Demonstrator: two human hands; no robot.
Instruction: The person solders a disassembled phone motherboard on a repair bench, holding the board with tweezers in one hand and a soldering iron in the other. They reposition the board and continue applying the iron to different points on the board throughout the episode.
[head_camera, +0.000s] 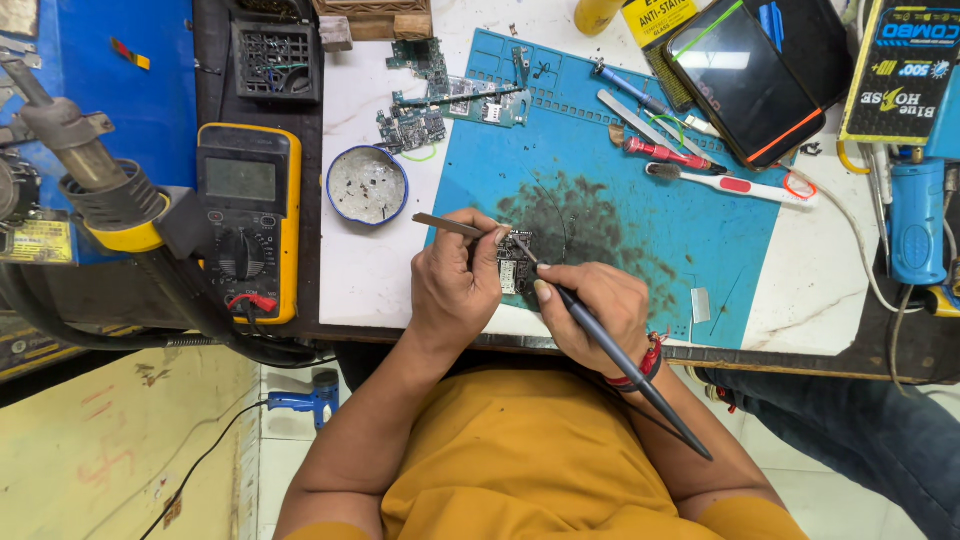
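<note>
A small dark circuit board (513, 268) lies at the near edge of a blue work mat (620, 210) stained black in the middle. My left hand (455, 285) holds metal tweezers (447, 225) with their tips down on the board, its fingers resting beside it. My right hand (592, 310) grips a slim dark soldering iron (620, 360) like a pen, tip touching the board, handle trailing back over my wrist.
A yellow multimeter (250, 220) and a hot-air gun (95, 185) sit at the left. A round blue tin (367, 185), more circuit boards (440, 105), a toothbrush (730, 183), screwdrivers (665, 152), a phone (745, 80) and a blue tool (917, 215) surround the mat.
</note>
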